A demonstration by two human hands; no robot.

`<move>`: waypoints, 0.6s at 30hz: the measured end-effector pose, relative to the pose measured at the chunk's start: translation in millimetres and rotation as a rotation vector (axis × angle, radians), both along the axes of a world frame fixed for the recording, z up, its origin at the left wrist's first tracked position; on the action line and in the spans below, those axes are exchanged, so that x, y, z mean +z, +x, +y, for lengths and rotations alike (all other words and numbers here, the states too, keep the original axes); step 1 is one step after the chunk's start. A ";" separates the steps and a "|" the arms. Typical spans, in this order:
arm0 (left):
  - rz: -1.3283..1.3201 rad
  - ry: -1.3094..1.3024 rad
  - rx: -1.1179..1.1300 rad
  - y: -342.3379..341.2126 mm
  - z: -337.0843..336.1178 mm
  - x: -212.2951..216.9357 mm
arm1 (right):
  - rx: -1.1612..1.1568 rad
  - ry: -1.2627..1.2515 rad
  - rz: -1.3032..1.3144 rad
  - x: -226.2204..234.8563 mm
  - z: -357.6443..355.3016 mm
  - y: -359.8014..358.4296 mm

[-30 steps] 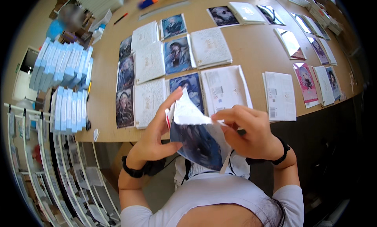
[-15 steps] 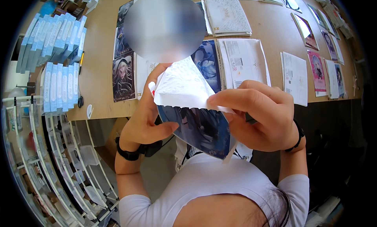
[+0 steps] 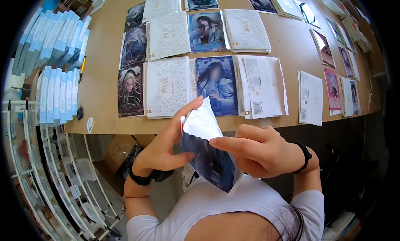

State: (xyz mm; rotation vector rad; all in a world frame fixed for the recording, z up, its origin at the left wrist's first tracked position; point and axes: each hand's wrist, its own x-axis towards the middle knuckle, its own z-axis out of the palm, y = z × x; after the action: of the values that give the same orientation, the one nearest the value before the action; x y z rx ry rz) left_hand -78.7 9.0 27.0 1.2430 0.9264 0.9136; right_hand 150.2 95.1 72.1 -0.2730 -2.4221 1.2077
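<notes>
In front of my chest, over the table's near edge, I hold a dark blue illustrated card with a white patterned paper envelope folded over its upper part. My left hand grips the left side of both, with the thumb on the card's face and the fingers behind. On the right, my right hand has its index fingertip at the envelope's lower edge where it meets the card. Its other fingers are curled around the card's right side, partly hidden.
Rows of illustrated cards and white envelope stacks cover the wooden table. Light blue boxes stand at the left, near black scissors. More white envelopes and a pink card lie rightward. A wire rack stands lower left.
Both hands have moved lower with the card and envelope. My right index finger now sits at the envelope's lower edge, and less white paper shows. The round blur over the table is gone.
</notes>
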 end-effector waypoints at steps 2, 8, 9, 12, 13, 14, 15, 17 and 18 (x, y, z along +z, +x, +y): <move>-0.015 -0.033 0.005 -2.5 -1.7 -4.9 | 0.022 -0.003 0.008 -4.8 2.7 -4.8; -0.122 -0.102 0.042 -8.4 -0.3 -3.5 | -0.002 0.041 0.008 -3.4 8.3 -13.3; -0.130 -0.107 0.044 -9.5 1.1 -2.5 | -0.025 0.026 0.016 -3.3 9.1 -15.3; -0.132 -0.069 0.037 -14.8 6.3 -8.2 | -0.073 -0.035 0.044 -4.0 10.2 -23.2; -0.194 -0.098 0.058 -14.5 8.3 -9.9 | -0.089 -0.064 0.070 -6.2 9.9 -25.1; -0.202 -0.087 0.064 -15.4 10.0 -10.8 | -0.088 -0.043 0.071 -5.1 11.2 -27.9; -0.210 -0.076 0.071 -15.9 9.7 -11.4 | -0.092 -0.033 0.075 -4.1 10.6 -29.7; -0.232 -0.075 0.105 -15.4 11.2 -13.3 | -0.106 -0.006 0.083 -1.2 12.3 -33.4; -0.242 -0.074 0.121 -15.7 11.7 -14.4 | -0.110 0.008 0.092 -1.1 12.7 -35.1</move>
State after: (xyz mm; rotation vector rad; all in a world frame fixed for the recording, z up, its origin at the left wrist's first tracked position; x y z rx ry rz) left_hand -94.4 20.7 12.6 0.9964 0.8403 1.0899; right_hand 115.1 107.8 71.1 -0.3360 -2.3007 1.1376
